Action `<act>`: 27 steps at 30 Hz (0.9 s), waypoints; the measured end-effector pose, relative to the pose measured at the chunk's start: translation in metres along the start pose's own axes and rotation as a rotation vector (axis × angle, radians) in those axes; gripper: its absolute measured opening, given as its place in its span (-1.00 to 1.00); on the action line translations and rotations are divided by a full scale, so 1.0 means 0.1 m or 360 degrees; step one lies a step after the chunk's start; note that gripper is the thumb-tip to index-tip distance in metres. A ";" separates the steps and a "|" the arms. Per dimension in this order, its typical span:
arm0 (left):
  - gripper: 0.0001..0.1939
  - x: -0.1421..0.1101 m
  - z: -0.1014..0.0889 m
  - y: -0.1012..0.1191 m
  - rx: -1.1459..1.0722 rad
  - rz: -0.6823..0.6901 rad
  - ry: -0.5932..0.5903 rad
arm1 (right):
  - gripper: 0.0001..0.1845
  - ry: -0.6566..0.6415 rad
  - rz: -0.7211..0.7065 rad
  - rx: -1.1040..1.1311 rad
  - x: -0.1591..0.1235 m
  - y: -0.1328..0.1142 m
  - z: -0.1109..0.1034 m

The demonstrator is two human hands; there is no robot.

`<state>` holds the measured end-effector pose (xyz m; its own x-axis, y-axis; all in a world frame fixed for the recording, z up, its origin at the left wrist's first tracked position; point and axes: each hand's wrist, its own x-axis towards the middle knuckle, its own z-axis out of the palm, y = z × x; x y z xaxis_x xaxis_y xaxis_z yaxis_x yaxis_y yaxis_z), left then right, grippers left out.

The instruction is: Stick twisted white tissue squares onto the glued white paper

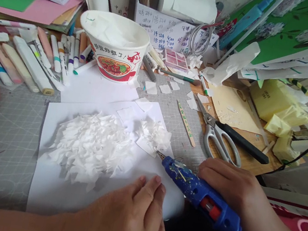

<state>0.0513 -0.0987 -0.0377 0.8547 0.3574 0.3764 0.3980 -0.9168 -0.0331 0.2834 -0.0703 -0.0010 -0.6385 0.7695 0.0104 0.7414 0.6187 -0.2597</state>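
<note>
My right hand (232, 186) is wrapped round a blue hot glue gun (202, 196) spotted with dried glue. Its nozzle points left, close to a small cluster of white paper pieces (155, 135). That cluster and a larger ruffled mound of white tissue pieces (92, 146) are on a white paper sheet (49, 192). My left hand (137, 215) rests on the sheet's near edge, fingers stretched out and lying flat, with nothing visible in them. The underside of this hand is hidden.
A paper noodle bowl (117, 52) holding white tissue stands behind the sheet. Many markers (33, 60) lie at the left. Scissors (221, 136), a black-handled tool (243, 144) and a wooden stick (186, 123) lie to the right. Loose paper squares (150, 87) dot the cutting mat (13, 127).
</note>
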 end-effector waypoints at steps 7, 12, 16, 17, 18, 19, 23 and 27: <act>-0.85 0.01 0.02 0.01 -0.0008 -0.0010 0.0006 | -0.73 0.0042 -0.0015 -0.0107 -0.03 0.00 0.03; -0.86 0.00 0.01 0.02 0.0001 -0.0023 0.0008 | -0.72 0.0052 -0.0048 -0.0097 -0.01 -0.02 0.03; -0.86 0.00 0.00 0.02 0.0003 -0.0008 0.0007 | -0.73 0.0057 -0.0031 -0.0038 0.01 -0.03 0.02; -0.86 0.00 0.01 0.02 0.0004 -0.0001 0.0011 | -0.72 0.0066 -0.0035 -0.0055 0.01 -0.03 0.02; -0.86 -0.01 0.01 0.02 0.0005 0.0003 0.0018 | -0.71 0.0075 -0.0040 -0.0080 0.01 -0.03 0.01; -0.86 -0.01 0.02 0.02 0.0005 0.0006 0.0022 | -0.70 0.0080 -0.0047 -0.0106 0.01 -0.02 0.01; -0.85 -0.01 0.03 0.01 0.0003 0.0000 -0.0003 | -0.69 0.0082 -0.0075 -0.0151 0.01 0.00 -0.02; -0.86 -0.01 0.01 0.02 0.0017 -0.0008 -0.0007 | -0.71 -0.0001 -0.0024 -0.0070 0.01 -0.01 -0.06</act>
<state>0.0518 -0.1004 -0.0395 0.8542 0.3629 0.3724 0.4059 -0.9130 -0.0412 0.2831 -0.0696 0.0050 -0.6496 0.7601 0.0132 0.7403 0.6364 -0.2166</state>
